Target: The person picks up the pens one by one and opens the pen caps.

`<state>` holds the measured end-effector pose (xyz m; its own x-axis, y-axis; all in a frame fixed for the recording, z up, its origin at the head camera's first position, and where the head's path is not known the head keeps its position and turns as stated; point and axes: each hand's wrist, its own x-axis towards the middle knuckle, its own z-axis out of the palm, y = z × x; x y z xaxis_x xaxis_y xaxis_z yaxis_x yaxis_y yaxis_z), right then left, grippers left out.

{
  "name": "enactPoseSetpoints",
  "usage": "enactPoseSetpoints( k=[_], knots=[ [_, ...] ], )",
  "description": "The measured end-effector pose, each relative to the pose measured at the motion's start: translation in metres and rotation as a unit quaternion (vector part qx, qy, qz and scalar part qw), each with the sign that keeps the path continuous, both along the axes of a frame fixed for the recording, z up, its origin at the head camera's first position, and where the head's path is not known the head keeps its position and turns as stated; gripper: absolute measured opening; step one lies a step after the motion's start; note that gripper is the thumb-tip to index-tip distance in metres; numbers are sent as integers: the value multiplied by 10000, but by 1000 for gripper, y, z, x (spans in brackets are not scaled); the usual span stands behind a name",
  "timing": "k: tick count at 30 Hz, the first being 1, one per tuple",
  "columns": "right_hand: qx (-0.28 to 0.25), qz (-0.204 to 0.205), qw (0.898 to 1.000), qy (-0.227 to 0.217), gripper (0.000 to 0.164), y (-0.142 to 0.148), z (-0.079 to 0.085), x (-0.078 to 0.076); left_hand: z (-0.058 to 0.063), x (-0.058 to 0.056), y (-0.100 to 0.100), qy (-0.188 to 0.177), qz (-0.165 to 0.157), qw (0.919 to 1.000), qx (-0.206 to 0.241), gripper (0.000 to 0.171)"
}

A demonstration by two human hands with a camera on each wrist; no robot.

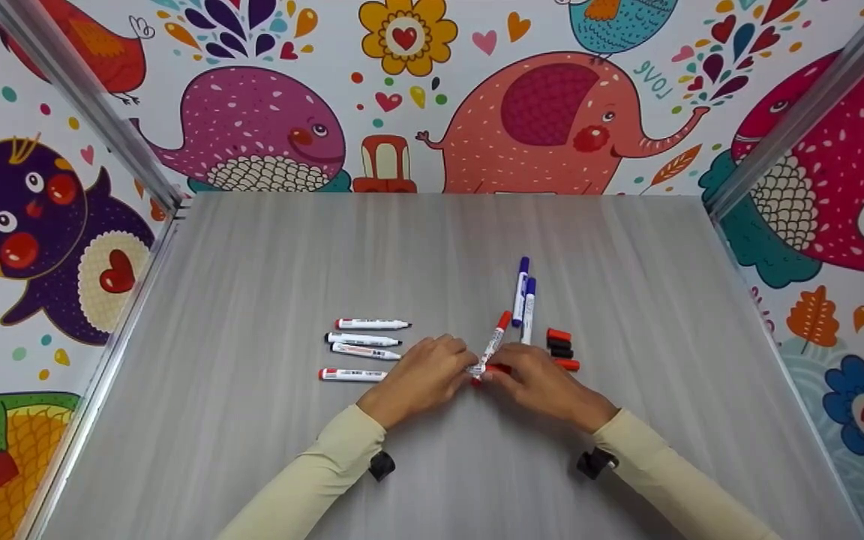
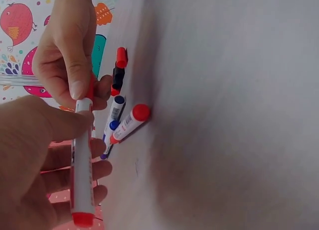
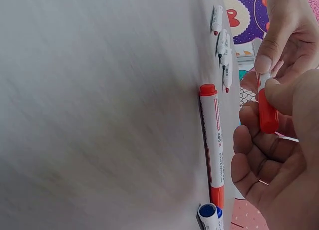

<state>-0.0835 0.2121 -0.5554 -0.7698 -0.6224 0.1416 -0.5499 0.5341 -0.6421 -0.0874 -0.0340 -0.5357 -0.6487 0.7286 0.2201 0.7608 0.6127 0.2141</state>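
Between both hands is a whiteboard marker [image 2: 82, 165] with a white barrel and a red end plug. My left hand [image 1: 428, 371] grips the barrel, thumb along its top. At the other end my right hand [image 1: 541, 379] pinches the red cap [image 3: 268, 113] between thumb and fingers. Below the hands, a red-capped marker [image 1: 496, 341] lies slantwise on the table, partly covered by them in the head view. Just past the right hand lie two blue markers [image 1: 520, 292], side by side.
Left of the left hand lie several uncapped white markers [image 1: 363, 340] in a rough column, tips pointing right. Loose red and black caps [image 1: 560, 343] lie beyond the right hand. Printed cartoon panels [image 1: 537, 120] and metal posts [image 1: 784, 127] border the grey table [image 1: 289, 247].
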Motion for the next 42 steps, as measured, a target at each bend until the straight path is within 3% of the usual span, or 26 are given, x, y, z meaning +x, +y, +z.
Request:
enactPoseSetpoints(
  k=[7, 16, 24, 31, 38, 42],
  knots=[
    [-112, -81, 9999, -16, 12, -1, 3, 1, 1, 0, 1, -748, -2, 9962, 443, 12],
    [-215, 0, 9998, -39, 16, 0, 2, 0, -1, 1, 1, -1034, -65, 9926, 630, 18],
    [-506, 213, 9962, 682, 12, -1, 3, 0, -2, 1, -1, -1068, -160, 9900, 905, 25],
    [-521, 292, 9881, 1414, 24, -2, 0, 1, 2, 1, -3, -935, -216, 9897, 1066, 37],
    [-719, 549, 9713, 2200, 31, -2, -1, 0, 6, 2, -5, -1361, -266, 9819, 1292, 41],
    [-810, 677, 9675, 2300, 36, -2, 0, 0, 9, 1, -6, -1661, -391, 9748, 1441, 30]
  ],
)
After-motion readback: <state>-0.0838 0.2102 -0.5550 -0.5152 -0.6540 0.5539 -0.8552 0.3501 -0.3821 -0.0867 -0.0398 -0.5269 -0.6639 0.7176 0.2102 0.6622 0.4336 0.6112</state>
